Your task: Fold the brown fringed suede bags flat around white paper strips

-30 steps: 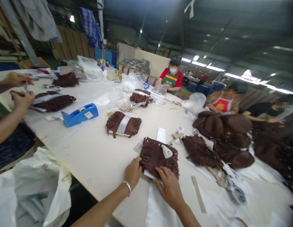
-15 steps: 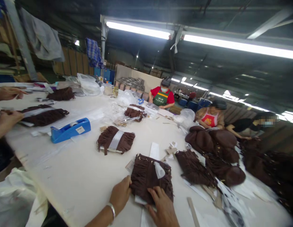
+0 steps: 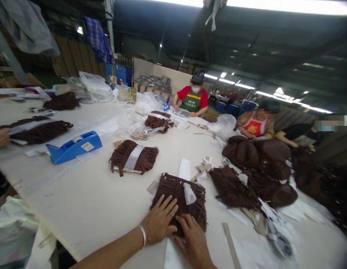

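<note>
A dark brown fringed bag (image 3: 176, 186) lies flat in front of me, with gold eyelets along its far edge and a piece of white tissue on top. My left hand (image 3: 159, 221), wearing a silver bangle, is spread flat on the bag's left part. Beside it, my right hand (image 3: 191, 239) rests its fingers on the near edge, thumb apart. A white paper strip (image 3: 184, 169) runs beneath the bag and shows at both ends. Farther off lies another fringed bag (image 3: 146, 158) with a pale band wrapped around it.
A blue tape dispenser (image 3: 75, 147) stands to the left. Stacked brown bags (image 3: 257, 153), paper scraps and a grey strip (image 3: 231, 244) lie on the right. Co-workers sit around the white table (image 3: 86, 209); one person's hand (image 3: 2, 138) touches a banded bag at far left.
My left hand has gone from gripping the bag's left edge to lying flat on top of it. My right hand stays at the near edge. The camera view has tipped downward.
</note>
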Demonstrator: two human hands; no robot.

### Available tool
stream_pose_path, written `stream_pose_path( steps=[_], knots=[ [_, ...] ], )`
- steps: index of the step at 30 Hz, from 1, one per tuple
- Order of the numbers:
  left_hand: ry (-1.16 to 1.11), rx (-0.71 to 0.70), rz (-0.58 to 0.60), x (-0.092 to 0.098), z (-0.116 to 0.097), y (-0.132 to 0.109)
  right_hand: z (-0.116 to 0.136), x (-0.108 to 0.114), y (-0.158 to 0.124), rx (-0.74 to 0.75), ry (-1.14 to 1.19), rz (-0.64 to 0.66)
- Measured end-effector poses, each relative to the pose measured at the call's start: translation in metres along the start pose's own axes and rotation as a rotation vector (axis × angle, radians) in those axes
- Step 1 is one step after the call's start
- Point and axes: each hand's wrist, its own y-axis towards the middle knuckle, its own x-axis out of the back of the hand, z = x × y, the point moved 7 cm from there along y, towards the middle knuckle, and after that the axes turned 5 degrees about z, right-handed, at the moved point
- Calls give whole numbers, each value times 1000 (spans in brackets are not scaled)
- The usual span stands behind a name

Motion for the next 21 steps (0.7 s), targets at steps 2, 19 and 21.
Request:
stream_pose_path(
  steps=[2, 19, 21],
  knots=[
    [13, 26, 4, -6, 6, -3, -6, -4, -1, -5, 17, -7],
    [-109, 224, -63, 9, 13, 68, -3, 3, -4, -29, 30, -15],
    [-89, 188, -55, -4, 9, 71, 0, 0, -5, -44, 44, -18]
  ],
)
